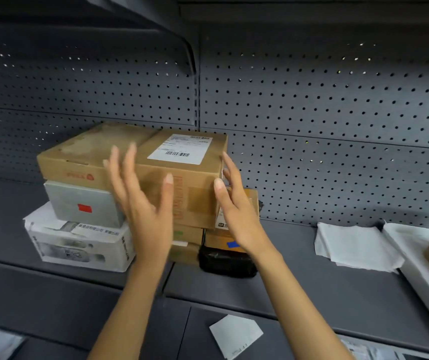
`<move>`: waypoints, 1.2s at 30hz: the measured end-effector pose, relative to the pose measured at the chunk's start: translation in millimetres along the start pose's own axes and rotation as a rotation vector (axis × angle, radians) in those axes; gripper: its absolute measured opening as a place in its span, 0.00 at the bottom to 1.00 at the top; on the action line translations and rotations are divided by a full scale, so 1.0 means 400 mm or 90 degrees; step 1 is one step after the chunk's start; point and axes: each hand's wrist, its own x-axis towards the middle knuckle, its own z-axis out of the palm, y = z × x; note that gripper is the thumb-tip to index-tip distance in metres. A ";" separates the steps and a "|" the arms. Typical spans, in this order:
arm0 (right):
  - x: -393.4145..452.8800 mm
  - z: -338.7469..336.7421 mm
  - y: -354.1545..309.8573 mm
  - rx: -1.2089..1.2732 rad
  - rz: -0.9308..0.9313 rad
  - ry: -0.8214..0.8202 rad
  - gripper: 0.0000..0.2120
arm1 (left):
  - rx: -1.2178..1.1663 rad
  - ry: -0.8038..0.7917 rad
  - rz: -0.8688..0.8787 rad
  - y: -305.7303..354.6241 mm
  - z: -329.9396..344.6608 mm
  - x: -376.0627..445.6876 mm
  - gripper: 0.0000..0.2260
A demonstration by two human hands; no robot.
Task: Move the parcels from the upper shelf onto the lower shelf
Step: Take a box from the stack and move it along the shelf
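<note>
A large brown cardboard parcel with a white shipping label tops a stack on the grey shelf. Under it lie a grey box with a red sticker, a white printed box, smaller brown boxes, one with blue tape, and a black packet. My left hand is raised in front of the large parcel's front face with fingers spread and straight. My right hand is held flat by the parcel's right corner, fingers straight. Neither hand grips anything.
A white soft packet lies on the same shelf to the right, beside a white tray-like box with brown contents. On the shelf below sits a white envelope, with more pale packets at both lower corners. A perforated grey back panel closes the rear.
</note>
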 end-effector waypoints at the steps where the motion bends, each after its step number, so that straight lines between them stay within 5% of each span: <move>1: 0.005 0.008 -0.006 0.002 -0.017 0.000 0.28 | 0.018 -0.010 -0.047 -0.010 -0.016 0.024 0.33; 8: 0.018 0.055 -0.001 0.002 -0.023 0.045 0.29 | 0.119 -0.089 -0.087 -0.043 -0.055 0.058 0.37; 19: 0.010 0.010 -0.048 -0.021 -0.049 0.109 0.18 | -0.086 -0.100 -0.098 -0.003 -0.056 0.068 0.24; 25: -0.004 -0.052 -0.097 -0.062 -0.073 0.186 0.17 | -0.331 -0.091 -0.117 0.051 -0.042 0.054 0.22; 36: -0.087 -0.208 -0.144 -0.158 -0.032 0.276 0.17 | -0.455 -0.195 -0.109 0.142 0.064 -0.023 0.24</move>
